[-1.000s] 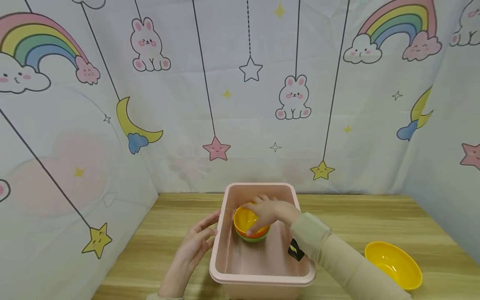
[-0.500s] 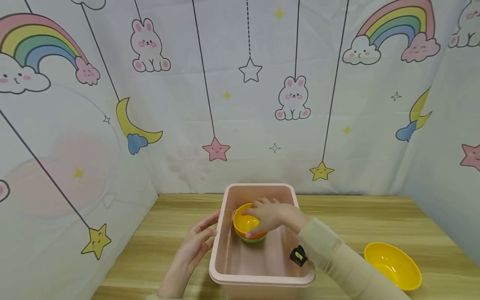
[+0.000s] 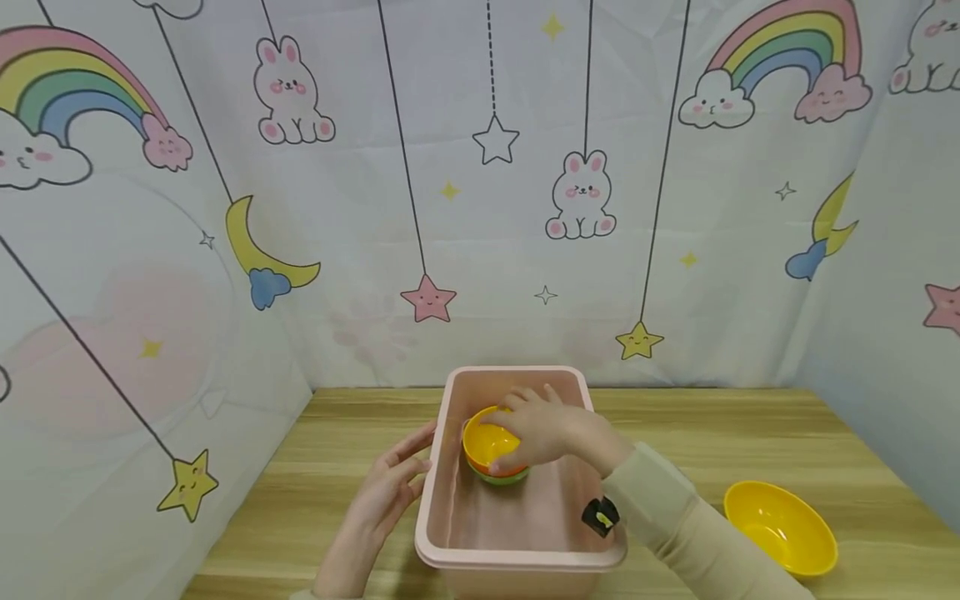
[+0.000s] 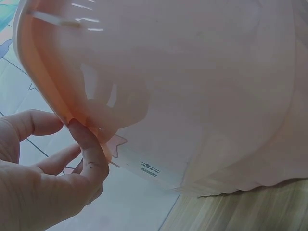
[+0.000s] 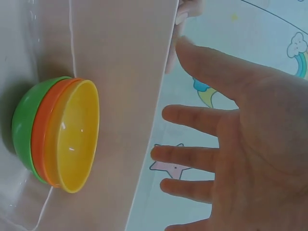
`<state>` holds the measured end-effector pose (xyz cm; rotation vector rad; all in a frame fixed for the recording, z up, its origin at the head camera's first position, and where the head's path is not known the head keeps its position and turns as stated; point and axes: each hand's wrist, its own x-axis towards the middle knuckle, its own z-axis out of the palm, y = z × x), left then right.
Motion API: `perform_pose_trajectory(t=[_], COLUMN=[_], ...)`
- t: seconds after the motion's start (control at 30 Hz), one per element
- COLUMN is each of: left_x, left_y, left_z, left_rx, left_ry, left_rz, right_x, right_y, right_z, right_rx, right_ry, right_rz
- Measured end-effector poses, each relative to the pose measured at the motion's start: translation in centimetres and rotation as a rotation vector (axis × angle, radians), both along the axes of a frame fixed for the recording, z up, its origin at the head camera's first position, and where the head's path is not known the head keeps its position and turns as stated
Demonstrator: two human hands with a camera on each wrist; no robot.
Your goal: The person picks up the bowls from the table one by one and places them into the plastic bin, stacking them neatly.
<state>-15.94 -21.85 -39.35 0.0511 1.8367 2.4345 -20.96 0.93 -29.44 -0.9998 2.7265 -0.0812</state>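
A pink plastic bin (image 3: 517, 521) stands in the middle of the table. Inside, toward its left wall, sits a stack of nested bowls (image 5: 53, 132): yellow innermost, orange, then green at the bottom. My right hand (image 3: 543, 429) is held above the stack with fingers spread; the right wrist view shows a gap between the palm and the bowls. At the bin's left side my left hand (image 4: 57, 168) pinches the rim between thumb and finger. Another yellow bowl (image 3: 780, 529) rests on the table right of the bin, beyond the right forearm.
The wooden table (image 3: 360, 467) is enclosed by a white cloth backdrop (image 3: 510, 208) printed with bunnies, stars and rainbows. A black strap piece (image 3: 601, 517) shows at the right sleeve cuff, over the bin's right side.
My right hand has drawn slightly back to the right above the bowl stack, its wrist and sleeve shifting outward. The left hand stays at the bin's rim. The head view has shifted slightly.
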Motion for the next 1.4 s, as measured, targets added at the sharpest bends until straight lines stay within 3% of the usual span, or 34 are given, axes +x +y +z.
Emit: perform_pose_trajectory(t=[0.83, 1.4], left_x=[0.2, 0.2], left_y=[0.1, 0.1], left_z=[0.1, 0.0], left_rx=[-0.018, -0.020], left_ry=[0.031, 0.021], left_rz=[-0.003, 0.006], right_x=[2.7, 4.1], right_y=[3.3, 5.3], right_z=[0.8, 0.6], right_rx=[-0.230, -0.306], right_ry=[0.210, 0.237], right_rz=[0.111, 0.062])
